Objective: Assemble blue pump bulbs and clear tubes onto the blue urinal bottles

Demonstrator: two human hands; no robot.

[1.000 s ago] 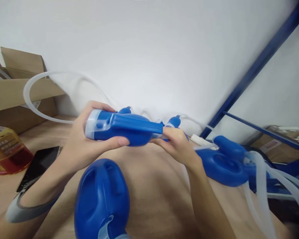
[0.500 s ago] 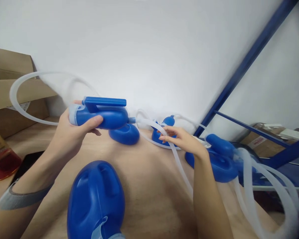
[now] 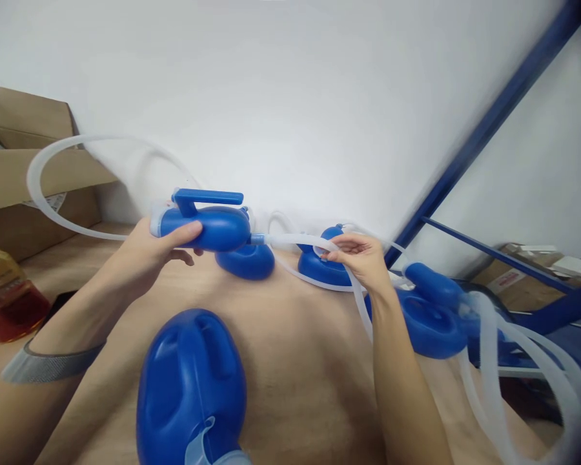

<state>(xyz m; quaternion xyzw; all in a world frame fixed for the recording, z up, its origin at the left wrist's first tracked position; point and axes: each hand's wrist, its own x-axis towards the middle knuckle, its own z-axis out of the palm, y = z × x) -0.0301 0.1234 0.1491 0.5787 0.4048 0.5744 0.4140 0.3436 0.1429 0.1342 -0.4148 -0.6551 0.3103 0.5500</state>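
My left hand [image 3: 167,242] is wrapped round a blue plastic urinal bottle [image 3: 220,227], held sideways above the table with its flat handle on top. A translucent cap is at its left end, partly behind my hand. From the right end a clear connector leads into a whitish hose [image 3: 295,239]. My right hand [image 3: 356,255] pinches this hose between thumb and fingers, a short way from the connector. Beyond my right hand the hose bends down and passes behind my forearm. Another blue bottle [image 3: 191,381] lies on the table nearer to me, its translucent cap towards me.
More blue bottles stand at the back [image 3: 246,261] and on the right [image 3: 428,316], the latter with coiled hose [image 3: 489,361]. At left are cardboard boxes [image 3: 39,174] and a container of reddish liquid [image 3: 12,297]. A blue metal frame [image 3: 484,142] slants along the right.
My right hand has shifted slightly right and up along with the hose, which now runs straighter from the bottle. My left hand still holds the bottle; the view has shifted slightly.
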